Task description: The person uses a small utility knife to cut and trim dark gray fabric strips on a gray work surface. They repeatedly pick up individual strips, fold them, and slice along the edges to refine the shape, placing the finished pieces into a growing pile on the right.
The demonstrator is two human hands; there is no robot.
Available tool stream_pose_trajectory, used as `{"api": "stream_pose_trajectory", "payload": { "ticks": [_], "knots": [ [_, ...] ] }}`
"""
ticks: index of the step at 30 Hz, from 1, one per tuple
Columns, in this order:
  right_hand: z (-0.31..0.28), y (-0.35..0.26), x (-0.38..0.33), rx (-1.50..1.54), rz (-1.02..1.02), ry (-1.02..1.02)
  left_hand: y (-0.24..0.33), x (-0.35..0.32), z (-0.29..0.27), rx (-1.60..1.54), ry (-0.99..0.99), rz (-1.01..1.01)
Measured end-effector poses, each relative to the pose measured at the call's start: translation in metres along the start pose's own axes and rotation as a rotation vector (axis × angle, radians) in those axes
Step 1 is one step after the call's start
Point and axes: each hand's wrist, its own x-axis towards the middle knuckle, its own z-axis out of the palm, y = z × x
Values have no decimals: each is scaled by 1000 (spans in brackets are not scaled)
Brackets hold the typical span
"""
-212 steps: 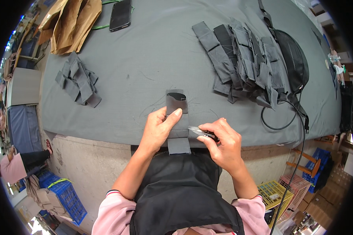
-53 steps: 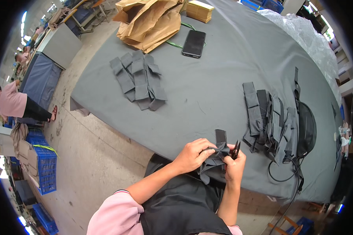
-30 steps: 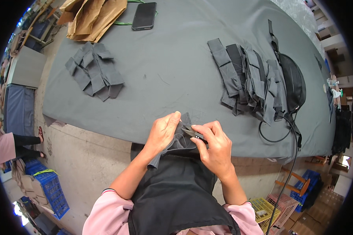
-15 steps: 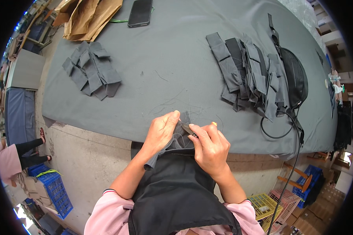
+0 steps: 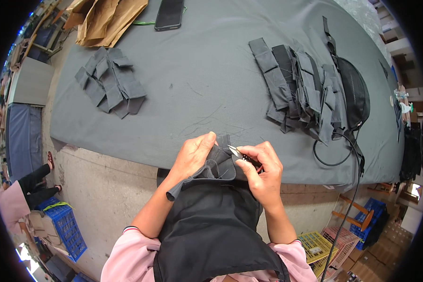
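Observation:
My left hand (image 5: pixel 192 157) pinches a dark grey sewn fabric piece (image 5: pixel 219 162) at the table's near edge, its lower end curling over my left forearm. Loose threads trail across the cloth. In my right hand (image 5: pixel 263 171) is a small pair of thread snips (image 5: pixel 236 152), fingers wrapped round the handle. The pale blades point up and left, close beside the fabric, and look slightly parted. Part of the handle is hidden by my fingers.
Grey fabric pieces lie in a small pile (image 5: pixel 112 82) at left and a larger pile (image 5: pixel 298 84) at right. Beyond are a paper bag (image 5: pixel 107 21) and phone (image 5: pixel 168 15). A black pouch (image 5: pixel 352 91) with a cable lies far right. Crates (image 5: pixel 317 246) stand below; another person (image 5: pixel 16 199) is at left.
My right hand has moved slightly right and turned, bringing the snips' blades more into sight. The fabric is spread a little wider; my left hand stays nearly in place.

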Motion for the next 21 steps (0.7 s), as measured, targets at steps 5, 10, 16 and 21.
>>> {"api": "stream_pose_trajectory", "payload": {
  "ticks": [5,10,16,21],
  "knots": [
    [-7,2,7,25,61,-196,1,1,-3,3,-68,-51],
    [-3,7,9,484,328,-200,5,0,-4,-34,-91,-55],
    [-18,-1,22,-209,-314,-321,8,-1,-13,-26,-274,-190],
    [-21,-6,35,-457,-636,-424,3,-1,-17,-32,-355,-185]
  ]
}}
